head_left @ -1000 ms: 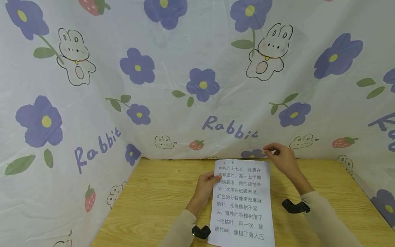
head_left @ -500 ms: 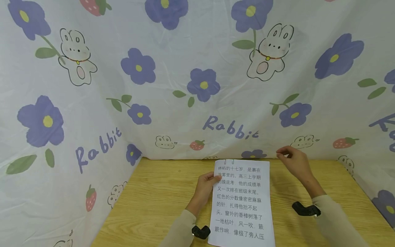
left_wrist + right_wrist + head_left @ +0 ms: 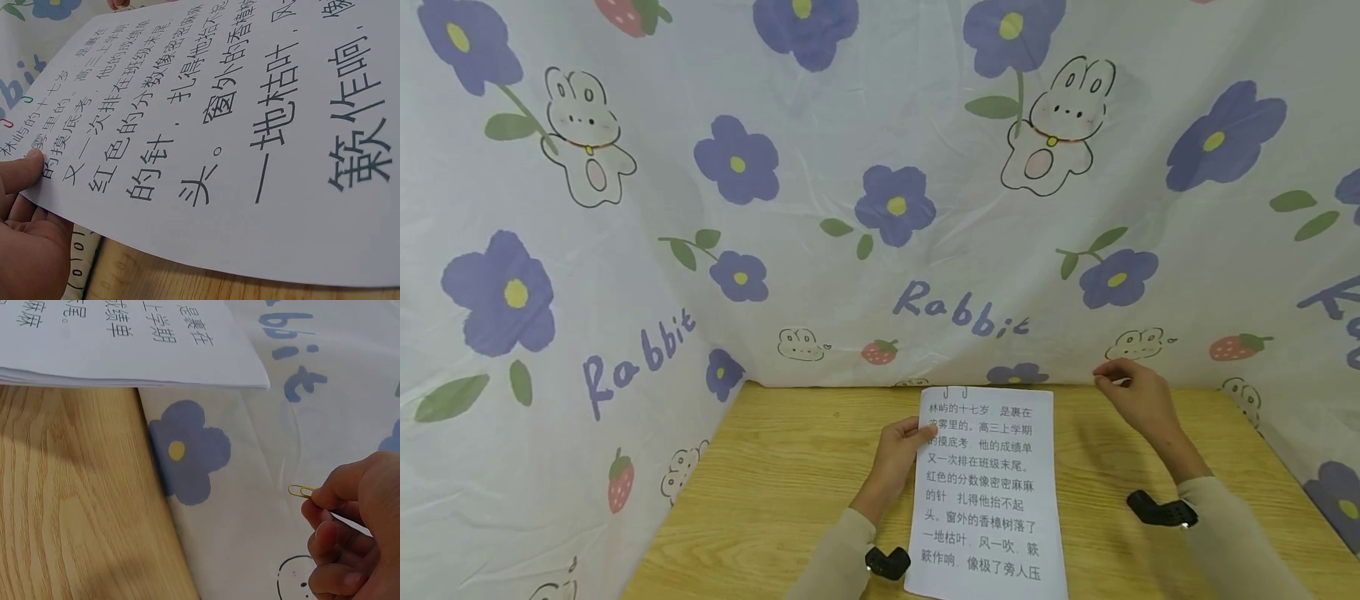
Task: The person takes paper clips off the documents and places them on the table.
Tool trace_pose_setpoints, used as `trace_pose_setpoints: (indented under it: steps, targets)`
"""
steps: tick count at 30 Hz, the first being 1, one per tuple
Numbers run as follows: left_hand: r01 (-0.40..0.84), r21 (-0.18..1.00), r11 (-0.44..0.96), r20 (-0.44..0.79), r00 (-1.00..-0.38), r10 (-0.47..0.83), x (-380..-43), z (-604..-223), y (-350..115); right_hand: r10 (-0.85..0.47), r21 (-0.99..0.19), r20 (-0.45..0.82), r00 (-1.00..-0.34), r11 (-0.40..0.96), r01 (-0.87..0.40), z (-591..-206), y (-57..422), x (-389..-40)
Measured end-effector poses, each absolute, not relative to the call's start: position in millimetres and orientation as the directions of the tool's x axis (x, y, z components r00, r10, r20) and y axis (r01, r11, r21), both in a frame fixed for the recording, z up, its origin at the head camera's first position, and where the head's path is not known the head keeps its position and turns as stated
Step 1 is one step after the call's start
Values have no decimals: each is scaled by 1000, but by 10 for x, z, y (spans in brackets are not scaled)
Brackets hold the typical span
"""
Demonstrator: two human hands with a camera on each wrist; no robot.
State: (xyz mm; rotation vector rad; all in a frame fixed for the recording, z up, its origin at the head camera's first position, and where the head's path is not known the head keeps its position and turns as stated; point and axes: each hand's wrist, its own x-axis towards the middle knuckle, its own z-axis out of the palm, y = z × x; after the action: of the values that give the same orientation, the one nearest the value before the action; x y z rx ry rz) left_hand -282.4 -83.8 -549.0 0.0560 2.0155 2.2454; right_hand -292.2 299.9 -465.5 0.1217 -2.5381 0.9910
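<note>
My left hand [image 3: 895,450] grips the left edge of a stack of white paper [image 3: 981,508] printed with large Chinese text, thumb on the front sheet. Raised over the table, the stack tilts up to face the head camera. Two paper clips sit on its top edge: a red paper clip [image 3: 7,123] and a green paper clip [image 3: 26,100]. To the right of the stack and apart from it, my right hand [image 3: 1142,400] pinches a yellow paper clip [image 3: 300,490] between thumb and forefinger. That clip's looped end sticks out past the fingertips.
Under both hands lies a wood-grain table [image 3: 790,467]. A white cloth [image 3: 820,100] with purple flowers and rabbits hangs behind the table and along its sides. Each wrist carries a black camera mount, such as the right camera mount [image 3: 1161,508].
My right hand has moved from near the stack's top right corner out to the right and slightly down. The left hand and the paper stack stay almost where they were.
</note>
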Motion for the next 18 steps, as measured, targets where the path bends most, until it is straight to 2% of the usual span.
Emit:
trace_pose_setpoints:
  steps: [18]
  targets:
    - [-74, 991, -110, -61, -992, 111, -2827, -5486, -845, 103, -628, 351, -931, 763, -153, -4848, 3334, -2881]
